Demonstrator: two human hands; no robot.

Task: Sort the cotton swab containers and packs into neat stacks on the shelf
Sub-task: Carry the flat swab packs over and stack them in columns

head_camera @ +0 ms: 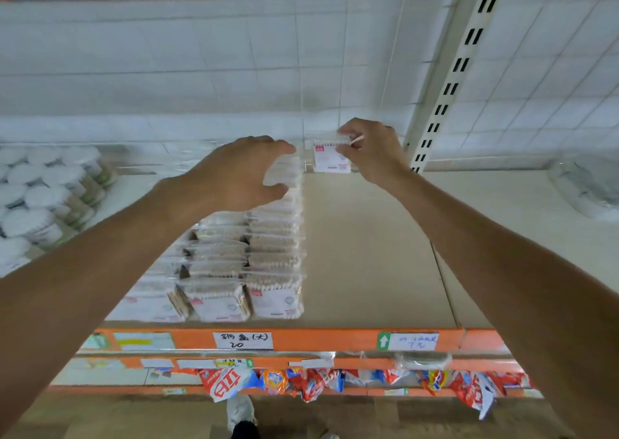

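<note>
Hands first: right hand (370,150) is pinching a small clear swab pack (331,157) by its top edge, fingers curled round it, holding it upright near the back of the shelf (368,254), just right of the pack rows. Left hand (244,170) hovers spread over the far end of the rows (264,247), fingers loosely bent like a claw, thumb near a pack; whether it actually touches is too blurry to tell. Packs are flat crinkly plastic sleeves, white cotton tips on top, pale pink-and-white card below, stood on edge in three tight rows running front to back. Shelf board is plain beige with an orange front rail (301,338) carrying paper labels. Off to the left, round tubs (43,197) with white lids sit stacked on their sides. White tiles (201,53) behind
</note>
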